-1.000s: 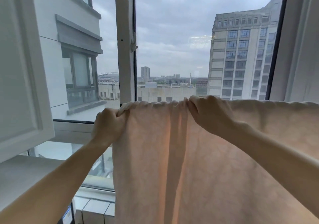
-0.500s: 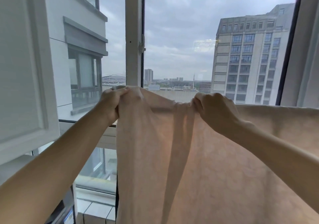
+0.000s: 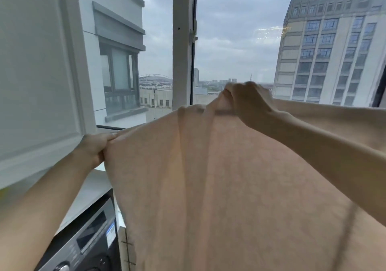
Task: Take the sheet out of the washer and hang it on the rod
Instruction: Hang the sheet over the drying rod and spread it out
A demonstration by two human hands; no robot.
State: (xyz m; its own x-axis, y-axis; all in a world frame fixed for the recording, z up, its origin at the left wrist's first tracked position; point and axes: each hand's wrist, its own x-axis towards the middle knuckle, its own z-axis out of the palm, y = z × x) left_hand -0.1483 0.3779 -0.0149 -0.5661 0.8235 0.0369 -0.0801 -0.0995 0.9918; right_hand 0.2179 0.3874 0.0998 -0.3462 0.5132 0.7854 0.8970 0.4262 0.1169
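Observation:
A pale peach sheet (image 3: 240, 187) hangs spread in front of the window and fills the lower right of the view. My left hand (image 3: 95, 147) grips its left edge, low and close to the white cabinet. My right hand (image 3: 248, 101) grips a bunched fold at the sheet's top, higher and further right. The cloth runs on to the right behind my right forearm. The rod is hidden under the cloth. The dark grey washer (image 3: 83, 247) stands at the lower left, with its control panel in view.
A white cabinet door (image 3: 39, 72) stands close at the left. A white counter (image 3: 89, 193) lies over the washer. The window frame post (image 3: 181, 40) rises in the middle, with glass panes and buildings beyond. White tiles (image 3: 126, 249) show beside the washer.
My left hand has dropped down and to the left, pulling the sheet's edge outward. My right hand keeps its hold on the top fold. The view has tilted down, showing the washer.

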